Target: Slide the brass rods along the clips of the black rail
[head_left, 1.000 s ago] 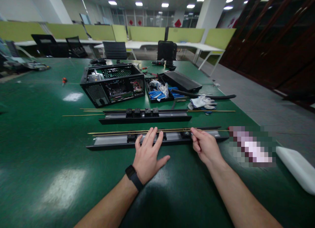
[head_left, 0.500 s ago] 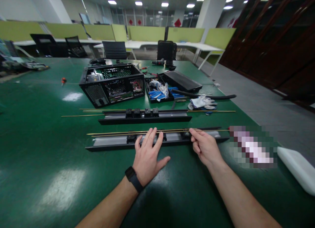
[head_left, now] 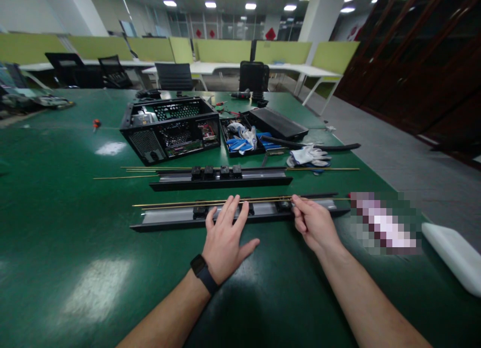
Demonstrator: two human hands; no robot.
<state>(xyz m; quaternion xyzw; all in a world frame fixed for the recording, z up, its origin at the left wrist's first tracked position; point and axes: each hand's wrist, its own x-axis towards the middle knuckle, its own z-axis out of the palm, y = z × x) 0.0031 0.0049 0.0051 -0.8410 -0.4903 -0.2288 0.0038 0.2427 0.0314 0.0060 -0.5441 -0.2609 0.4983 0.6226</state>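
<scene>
Rods (head_left: 180,203) of thin brass lie lengthwise on the near black rail (head_left: 165,218), close to us. We judge them light, springy and easily bent, best held near the rail's sockets rather than at the free tips. Our right hand (head_left: 315,225) pinches 1 rod between thumb and fingertips. Our left hand (head_left: 225,235) lies open, fingers spread over rods and rail. A 2nd rail (head_left: 221,177) sits just behind, with a computer case (head_left: 171,127) beyond. The green table (head_left: 75,227) spreads wide leftward, and its edge runs near on the right.
</scene>
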